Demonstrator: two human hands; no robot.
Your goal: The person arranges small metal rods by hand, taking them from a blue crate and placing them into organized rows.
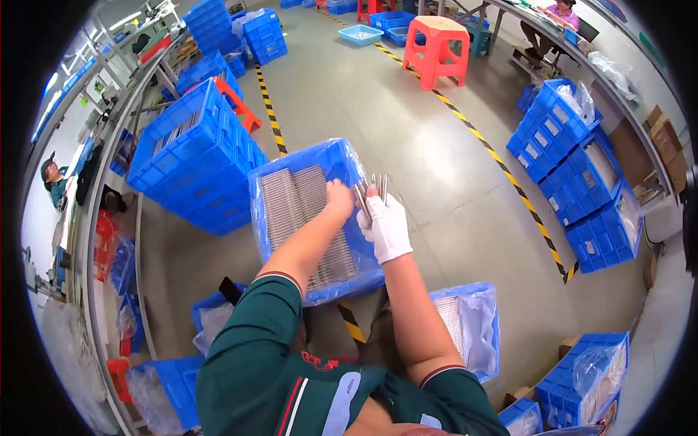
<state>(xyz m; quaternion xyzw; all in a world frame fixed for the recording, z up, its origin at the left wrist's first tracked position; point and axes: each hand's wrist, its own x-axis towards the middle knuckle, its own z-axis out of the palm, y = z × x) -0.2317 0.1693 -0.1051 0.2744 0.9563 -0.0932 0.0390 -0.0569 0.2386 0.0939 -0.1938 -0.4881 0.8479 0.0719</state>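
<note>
A blue plastic crate (320, 296) lined with clear film stands in front of me, holding tightly packed rows of thin silver metal rods (285, 200). Over the crate's far right part is my left hand (339, 198), bare, with its fingers curled closed; whatever they pinch is hidden. My right hand (387, 224) wears a white glove and is closed around a small bunch of metal rods (379, 184), whose ends stick up past the fingers. This hand is beside the crate's right rim, close to the left one.
Stacked blue crates (193, 163) stand at the left, more crates (574, 174) at the right. Another lined crate (480, 330) sits by my right elbow. A red stool (438, 51) stands ahead, between striped floor tapes. A person (561, 16) sits at the far right bench.
</note>
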